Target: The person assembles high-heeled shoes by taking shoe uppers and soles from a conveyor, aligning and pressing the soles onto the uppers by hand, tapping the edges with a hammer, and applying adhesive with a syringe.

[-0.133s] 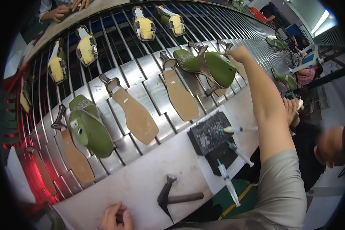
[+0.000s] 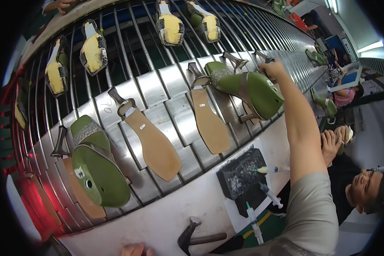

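Observation:
My right arm stretches out over the slatted metal conveyor, and my right hand (image 2: 274,70) is closed at a dark shoe heel (image 2: 264,56); the fingertips are partly hidden. Left of it lies a green sandal on its last (image 2: 260,94), with a glittery band, beside another loose heel (image 2: 235,61). A tan insole with a heel (image 2: 211,123) and a second tan insole (image 2: 155,143) lie nearer the middle. Another green sandal (image 2: 100,170) rests at the left. At the bottom edge, my left hand (image 2: 136,250) shows only in part on the worktop, its fingers mostly cut off.
A hammer (image 2: 196,237) lies on the pale worktop (image 2: 158,226). Beyond it are a black block (image 2: 242,170) and several syringes, one clear syringe (image 2: 271,196) among them. Uppers with yellow soles (image 2: 170,27) sit on the far rollers. A co-worker (image 2: 350,187) is at the right.
The view has shifted, so the conveyor and worktop sit lower in it. My right hand has come slightly closer to the heel. My left hand has dropped mostly out of the picture.

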{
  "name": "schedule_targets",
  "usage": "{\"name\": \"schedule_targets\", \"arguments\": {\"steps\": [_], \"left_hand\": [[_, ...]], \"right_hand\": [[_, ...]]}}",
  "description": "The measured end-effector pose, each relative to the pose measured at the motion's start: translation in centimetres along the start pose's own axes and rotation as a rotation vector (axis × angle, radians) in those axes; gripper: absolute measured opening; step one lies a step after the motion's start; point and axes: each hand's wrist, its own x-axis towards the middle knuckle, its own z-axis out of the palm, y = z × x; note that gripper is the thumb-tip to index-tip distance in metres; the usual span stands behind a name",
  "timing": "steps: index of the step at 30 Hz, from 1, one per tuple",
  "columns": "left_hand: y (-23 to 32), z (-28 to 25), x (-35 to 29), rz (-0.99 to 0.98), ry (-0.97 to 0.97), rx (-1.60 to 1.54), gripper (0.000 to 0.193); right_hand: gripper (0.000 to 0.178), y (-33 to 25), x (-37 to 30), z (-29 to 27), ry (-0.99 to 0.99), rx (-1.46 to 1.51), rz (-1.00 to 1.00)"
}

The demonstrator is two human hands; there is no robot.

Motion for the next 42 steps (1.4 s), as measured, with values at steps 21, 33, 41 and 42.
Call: {"name": "schedule_targets", "arguments": {"steps": [21,33,41,42], "left_hand": [[0.8,-2.3,-0.5,0.029,0.092,-0.053,0.018],[2.7,-5.7,-5.8,0.487,0.520,0.160,0.079],[-2.6,-7.8,-13.4,0.252,0.471,0.526,0.076],[-3.1,-7.3,-13.9,0.255,0.515,0.320,0.069]], "right_hand": [[0.076,-28.7,-9.4,-2.4,0.120,-0.335,-0.640],[0.065,-20.2,-55.0,-13.0,-0.718,1.185,-0.442],[0.067,-15.1,-73.5,-5.4,-1.386,1.491,-0.080],[0.067,-15.3,-72.8,-3.4,-1.350,1.550,-0.014]]}}
